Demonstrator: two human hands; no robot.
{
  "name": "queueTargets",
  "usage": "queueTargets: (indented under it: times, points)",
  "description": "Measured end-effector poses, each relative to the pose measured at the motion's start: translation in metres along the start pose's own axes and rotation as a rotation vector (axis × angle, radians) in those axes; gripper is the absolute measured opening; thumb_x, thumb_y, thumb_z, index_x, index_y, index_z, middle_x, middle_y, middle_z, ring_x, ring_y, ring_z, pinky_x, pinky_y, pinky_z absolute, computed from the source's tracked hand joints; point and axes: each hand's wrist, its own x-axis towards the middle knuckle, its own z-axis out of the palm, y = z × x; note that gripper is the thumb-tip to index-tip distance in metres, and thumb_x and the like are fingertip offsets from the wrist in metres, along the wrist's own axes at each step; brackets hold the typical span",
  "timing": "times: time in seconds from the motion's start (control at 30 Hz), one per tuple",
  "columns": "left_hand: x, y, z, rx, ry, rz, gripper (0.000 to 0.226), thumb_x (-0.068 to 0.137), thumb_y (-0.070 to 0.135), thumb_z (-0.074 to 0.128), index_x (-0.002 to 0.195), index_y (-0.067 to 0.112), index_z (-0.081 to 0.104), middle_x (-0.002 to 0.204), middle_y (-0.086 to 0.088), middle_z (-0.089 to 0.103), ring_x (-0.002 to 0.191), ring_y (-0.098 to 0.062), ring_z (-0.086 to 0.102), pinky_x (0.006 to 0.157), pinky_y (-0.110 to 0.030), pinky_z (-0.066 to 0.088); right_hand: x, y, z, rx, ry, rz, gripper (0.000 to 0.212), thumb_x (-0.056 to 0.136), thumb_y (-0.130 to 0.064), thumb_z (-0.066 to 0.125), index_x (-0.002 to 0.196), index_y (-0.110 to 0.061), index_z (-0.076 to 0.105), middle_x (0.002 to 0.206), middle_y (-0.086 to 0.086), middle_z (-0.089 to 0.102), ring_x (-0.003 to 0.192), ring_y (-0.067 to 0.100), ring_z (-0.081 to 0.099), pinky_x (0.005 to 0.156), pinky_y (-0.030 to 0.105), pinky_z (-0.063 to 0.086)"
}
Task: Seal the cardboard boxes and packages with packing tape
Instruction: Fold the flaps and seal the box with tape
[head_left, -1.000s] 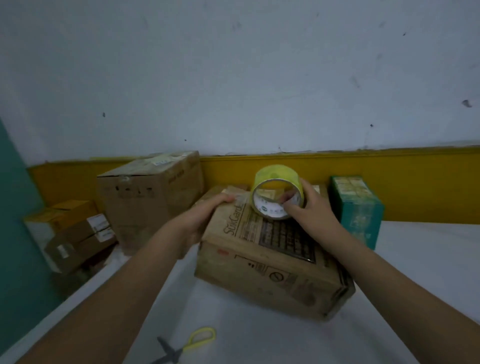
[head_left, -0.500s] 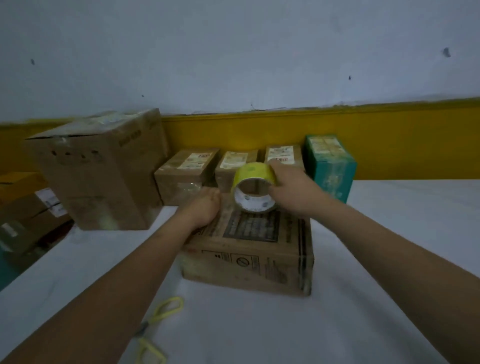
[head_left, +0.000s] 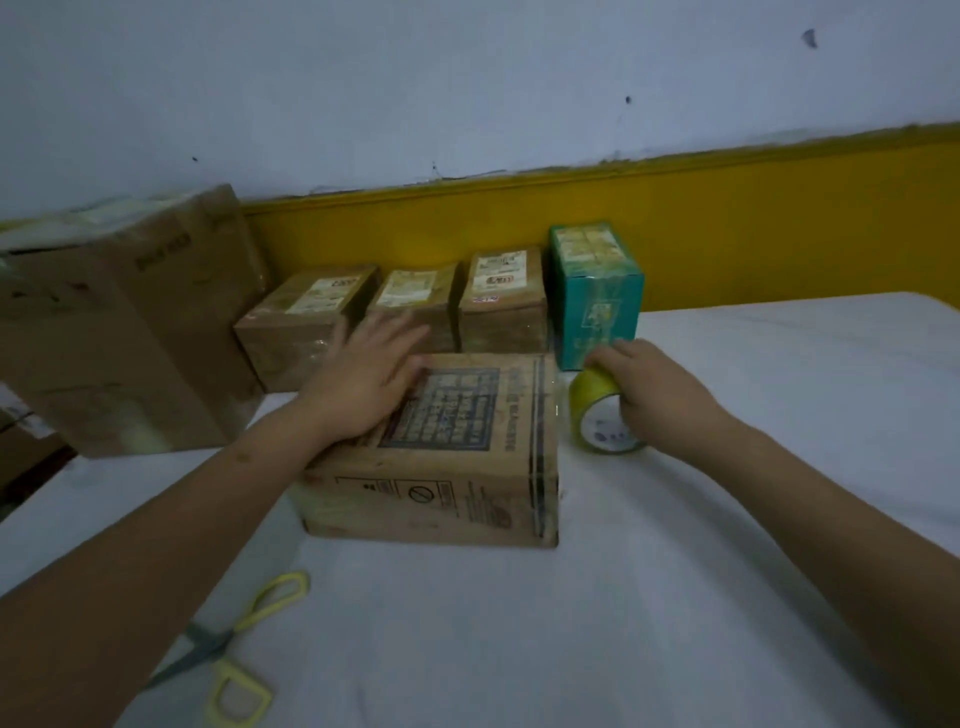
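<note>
Head view: white table filling the lower half, against a pale wall with a yellow band along its base. Far left, a tall cardboard carton, print on it too blurred to read. Near front left, yellow-handled scissors lying open on the table. Behind, three small brown parcels in a row against the band, each with a shipping label on top, text unreadable. Centre, the cardboard box flat on the table, long axis running left to right, one short end facing right; dark printed panel on top and a prohibition symbol on the near side, lettering illegible. Left hand spread flat, palm down on the box's top left part, grip wide, holding nothing. Just right of the box, the yellow tape roll standing on edge, core opening toward the camera, with a strip of clear tape seemingly running from it to the box's right end. Right hand closed over the roll from above. Behind it, a teal box, label unreadable.
</note>
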Motion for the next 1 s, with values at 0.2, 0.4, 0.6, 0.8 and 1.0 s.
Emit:
queueTargets:
  times: [0.2,0.4,0.6,0.8,1.0]
  points:
    - [0.042,0.082,-0.009,-0.281,-0.296,0.099,0.097,0.075,0.094,0.010,0.156,0.042,0.012,0.165,0.003,0.016,0.151,-0.016,0.015,0.121,-0.047,0.009,0.011,-0.025,0.006,-0.163,-0.010,-0.051,0.058,0.082,-0.008,0.064,0.135,-0.027,0.049,0.120,0.003,0.055,0.113,0.026,0.051,0.093,0.039,0.048]
    - [0.064,0.122,0.017,-0.078,-0.156,-0.035,0.061,0.082,0.086,0.019,0.077,0.031,0.045,0.090,0.003,0.057,0.095,-0.023,0.056,0.091,-0.044,0.040,0.018,-0.009,0.005,0.247,-0.063,-0.022,0.071,0.077,-0.013,0.069,0.142,-0.021,0.041,0.127,0.001,0.046,0.122,0.018,0.043,0.100,0.030,0.042]
    - [0.068,0.117,0.014,-0.236,-0.110,-0.080,0.038,0.084,0.066,0.041,0.073,0.029,0.043,0.077,0.007,0.058,0.079,-0.016,0.054,0.074,-0.038,0.034,0.003,0.017,0.034,0.944,0.133,0.204,0.087,0.081,-0.011,0.077,0.151,-0.030,0.030,0.134,-0.011,0.054,0.123,0.007,0.052,0.104,0.030,0.045]
    - [0.057,0.098,-0.023,-0.387,0.032,-0.128,0.034,0.090,0.055,0.043,0.082,0.024,0.053,0.079,0.004,0.059,0.078,-0.016,0.056,0.075,-0.040,0.040,0.009,0.002,0.033,1.566,0.161,0.339,0.088,0.068,-0.026,0.081,0.146,-0.031,0.041,0.140,0.000,0.056,0.125,0.021,0.057,0.107,0.046,0.045]
    - [0.040,0.081,-0.094,-0.882,0.252,-0.209,0.031,0.095,0.034,0.042,0.086,0.016,0.065,0.094,-0.001,0.063,0.085,-0.010,0.059,0.072,-0.029,0.046,0.031,-0.068,-0.006,1.801,0.245,0.182,0.053,0.083,-0.027,0.072,0.133,-0.027,0.055,0.125,-0.003,0.068,0.112,0.017,0.066,0.085,0.035,0.057]
